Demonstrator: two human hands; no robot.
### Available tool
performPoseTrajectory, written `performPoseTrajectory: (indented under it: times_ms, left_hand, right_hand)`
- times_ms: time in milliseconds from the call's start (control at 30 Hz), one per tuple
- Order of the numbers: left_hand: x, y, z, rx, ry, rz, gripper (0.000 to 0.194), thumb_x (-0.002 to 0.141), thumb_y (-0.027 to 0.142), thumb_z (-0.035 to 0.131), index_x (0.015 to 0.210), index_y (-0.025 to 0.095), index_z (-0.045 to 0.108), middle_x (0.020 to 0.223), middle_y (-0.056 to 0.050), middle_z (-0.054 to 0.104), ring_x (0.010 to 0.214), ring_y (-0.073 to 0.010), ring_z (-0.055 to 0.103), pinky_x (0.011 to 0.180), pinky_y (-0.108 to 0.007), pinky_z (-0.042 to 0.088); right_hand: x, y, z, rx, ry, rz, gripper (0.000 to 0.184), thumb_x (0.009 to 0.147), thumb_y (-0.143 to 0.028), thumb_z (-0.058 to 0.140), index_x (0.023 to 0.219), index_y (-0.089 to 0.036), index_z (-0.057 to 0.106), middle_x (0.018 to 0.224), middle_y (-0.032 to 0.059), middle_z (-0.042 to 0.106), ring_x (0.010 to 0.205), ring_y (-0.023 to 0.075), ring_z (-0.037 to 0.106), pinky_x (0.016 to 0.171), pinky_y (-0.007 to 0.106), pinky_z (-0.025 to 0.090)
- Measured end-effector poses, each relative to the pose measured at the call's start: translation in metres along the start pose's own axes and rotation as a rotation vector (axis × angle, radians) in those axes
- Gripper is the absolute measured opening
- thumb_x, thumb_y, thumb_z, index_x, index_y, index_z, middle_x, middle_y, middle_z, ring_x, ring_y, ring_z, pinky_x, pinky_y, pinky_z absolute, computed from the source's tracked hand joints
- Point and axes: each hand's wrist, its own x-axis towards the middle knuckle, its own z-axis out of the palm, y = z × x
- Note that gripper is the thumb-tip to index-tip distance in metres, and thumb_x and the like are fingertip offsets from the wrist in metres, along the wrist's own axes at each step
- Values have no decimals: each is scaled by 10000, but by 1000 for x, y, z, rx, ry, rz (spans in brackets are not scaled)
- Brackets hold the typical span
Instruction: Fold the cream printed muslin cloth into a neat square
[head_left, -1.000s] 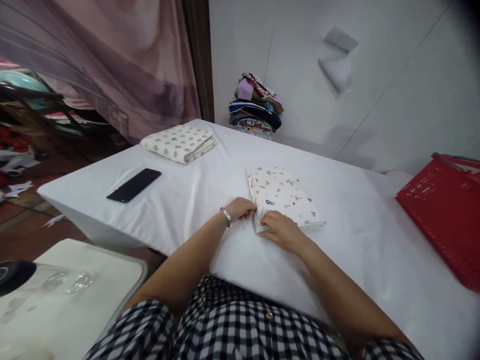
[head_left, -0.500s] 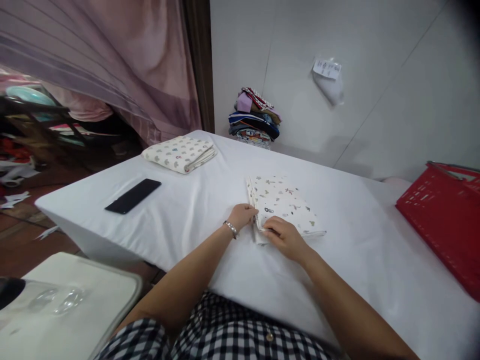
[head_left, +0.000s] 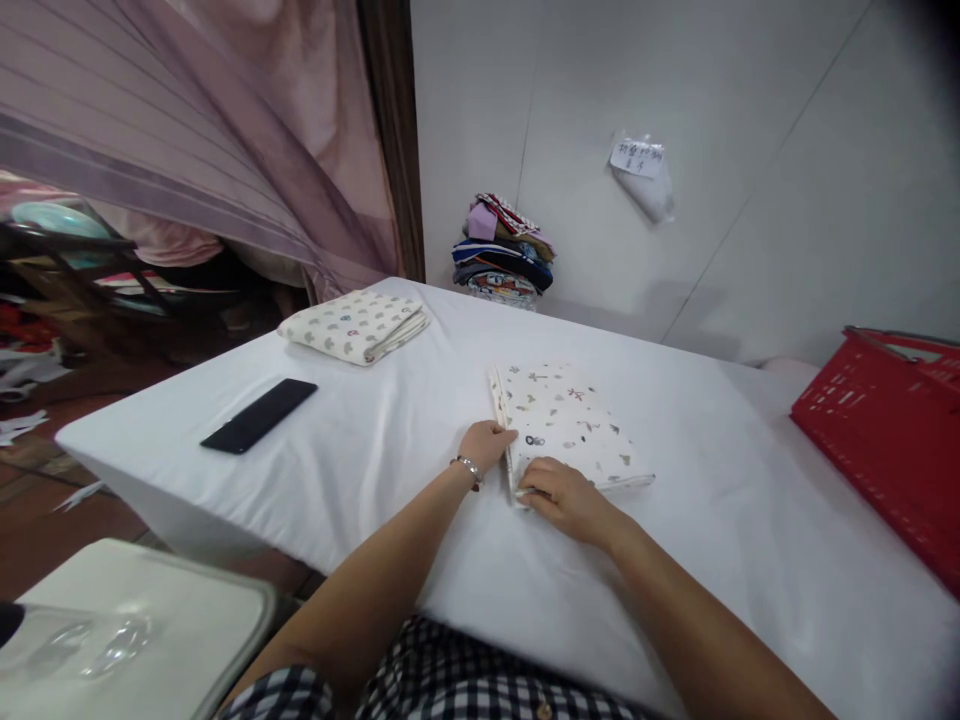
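A folded white cloth [head_left: 566, 420] with small printed figures lies flat in front of me on the white-covered table [head_left: 420, 400]. My left hand [head_left: 486, 444], a bracelet at its wrist, pinches the left edge of this cloth. At the near left corner, my right hand [head_left: 566, 497] has its fingers closed on the cloth's edge. Both hands rest low, close to the tabletop. Farther back on the left sits a second folded cloth [head_left: 356, 327], cream with grey prints, and neither hand touches it.
A black phone-like slab [head_left: 260, 415] lies on the table's left part. The red basket [head_left: 892, 440] stands at the right. Behind the table rises a stack of folded fabrics [head_left: 502, 250] against the wall. At lower left is a pale stool-like surface [head_left: 135, 620]. Past the curtain [head_left: 247, 130], a person is partly visible.
The view has tilted slightly, so everything sits a bit lower. My right hand has shifted slightly toward the cloth's near left corner, which lies more evenly; my left hand stays at its left edge.
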Motion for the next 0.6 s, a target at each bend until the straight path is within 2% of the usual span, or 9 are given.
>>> performPoseTrajectory:
  times_ms: [100, 300, 400, 533, 600]
  left_hand:
    - [0, -4, 3, -6, -20, 13, 274, 680, 356, 590, 508, 185, 463, 436, 46, 418, 485, -102, 446, 474, -210, 312]
    - [2, 2, -1, -126, -83, -92, 226, 695, 342, 606, 575, 178, 507, 409, 56, 416, 429, -91, 429, 438, -204, 321]
    - [14, 10, -3, -125, -49, -83, 242, 698, 375, 612, 598, 169, 535, 416, 48, 427, 439, -95, 442, 453, -209, 336]
    - [31, 12, -5, -45, 75, -75, 206, 701, 318, 597, 570, 169, 538, 443, 30, 455, 498, -112, 484, 482, -211, 339]
    - [35, 8, -5, -9, 102, -65, 191, 693, 285, 595, 552, 174, 530, 457, 22, 472, 523, -119, 500, 490, -209, 340]
  right_hand:
    - [-1, -2, -6, 34, -13, 31, 126, 873, -227, 465, 796, -207, 564, 814, 7, 559, 772, 134, 511, 698, 268, 416]
    - [-2, -3, -7, 22, -49, 48, 106, 854, -203, 489, 793, -213, 575, 822, 4, 570, 801, 140, 518, 705, 268, 412]
    - [-1, -2, -2, 20, -43, 58, 50, 828, -222, 536, 829, -226, 585, 853, 5, 575, 810, 144, 524, 699, 269, 420]
    - [1, 1, 6, -13, 89, 24, 90, 847, -211, 499, 846, -223, 589, 883, 28, 587, 861, 160, 527, 736, 289, 425]
    - [1, 2, 9, -29, 103, -4, 95, 843, -204, 502, 833, -223, 595, 884, 31, 593, 867, 164, 529, 748, 295, 423]
